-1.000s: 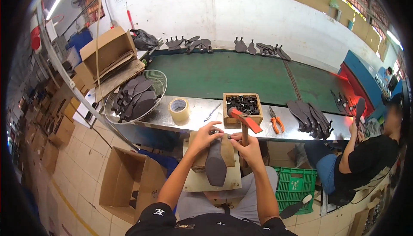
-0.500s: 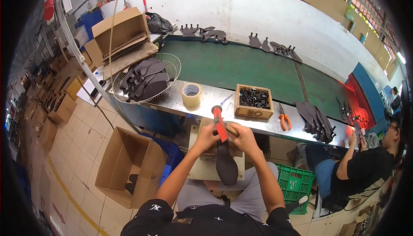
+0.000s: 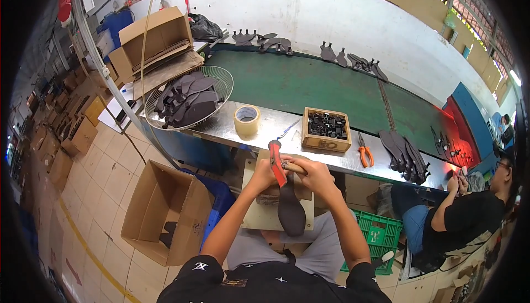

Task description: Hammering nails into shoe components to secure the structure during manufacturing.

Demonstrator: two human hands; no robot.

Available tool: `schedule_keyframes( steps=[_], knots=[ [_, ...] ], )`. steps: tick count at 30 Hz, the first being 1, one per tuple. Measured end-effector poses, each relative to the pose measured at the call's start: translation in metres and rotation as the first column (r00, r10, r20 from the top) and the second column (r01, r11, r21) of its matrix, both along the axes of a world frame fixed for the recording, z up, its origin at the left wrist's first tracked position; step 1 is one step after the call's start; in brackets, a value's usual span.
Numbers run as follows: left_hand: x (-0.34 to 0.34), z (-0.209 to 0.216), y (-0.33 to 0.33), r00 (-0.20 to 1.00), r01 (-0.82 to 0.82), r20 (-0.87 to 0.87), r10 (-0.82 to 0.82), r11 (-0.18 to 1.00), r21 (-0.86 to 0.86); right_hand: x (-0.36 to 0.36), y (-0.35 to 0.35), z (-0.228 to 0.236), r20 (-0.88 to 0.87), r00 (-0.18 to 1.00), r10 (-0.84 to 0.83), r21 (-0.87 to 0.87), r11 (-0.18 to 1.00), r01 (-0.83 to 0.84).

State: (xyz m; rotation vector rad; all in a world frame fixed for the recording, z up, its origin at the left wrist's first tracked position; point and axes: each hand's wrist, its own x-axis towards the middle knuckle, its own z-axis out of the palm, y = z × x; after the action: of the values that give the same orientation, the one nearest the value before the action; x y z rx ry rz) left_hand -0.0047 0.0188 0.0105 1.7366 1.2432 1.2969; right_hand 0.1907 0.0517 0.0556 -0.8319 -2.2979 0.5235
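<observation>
My right hand [image 3: 316, 178] is closed around the wooden handle of a hammer [image 3: 276, 165] with a red head. The hammer head hangs over a dark, sole-shaped piece [image 3: 291, 214] lying on a block atop a pale board [image 3: 254, 214]. At the far end of this sole, my left hand [image 3: 264, 176] is closed on it, its fingertips partly hidden by the hammer head. Just beyond my hands on the metal bench edge sit a tape roll [image 3: 247, 120] and a wooden box [image 3: 327, 144] of small black parts.
Orange-handled pliers [image 3: 365, 154] and stacked soles [image 3: 402, 154] lie to the right. A wire basket [image 3: 225, 90] of soles stands left of the green belt [image 3: 265, 82]. Cardboard box [image 3: 141, 220] and green crate [image 3: 381, 236] flank me. A co-worker [image 3: 464, 209] sits at right.
The hammer head has shifted slightly left and tilted, showing more of its wooden handle. My left hand and the sole stay in nearly the same place.
</observation>
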Motion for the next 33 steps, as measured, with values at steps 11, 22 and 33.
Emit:
schedule_keyframes(
  steps=[11, 22, 33],
  knots=[
    [0.003, -0.009, 0.004, 0.969, 0.045, 0.248, 0.006, 0.979, -0.2, 0.0, -0.043, 0.01, -0.424, 0.83, -0.362, -0.438, 0.884, 0.162],
    [0.006, -0.004, 0.002, 0.923, 0.078, 0.383, -0.037, 0.992, -0.094, 0.005, -0.026, 0.012, -0.387, 0.893, -0.23, -0.426, 0.903, 0.048],
    [0.002, 0.012, -0.011, 0.99, -0.028, 0.139, 0.032, 0.999, -0.034, 0.002, -0.008, 0.002, -0.346, 0.929, -0.128, -0.545, 0.833, -0.089]
  ],
)
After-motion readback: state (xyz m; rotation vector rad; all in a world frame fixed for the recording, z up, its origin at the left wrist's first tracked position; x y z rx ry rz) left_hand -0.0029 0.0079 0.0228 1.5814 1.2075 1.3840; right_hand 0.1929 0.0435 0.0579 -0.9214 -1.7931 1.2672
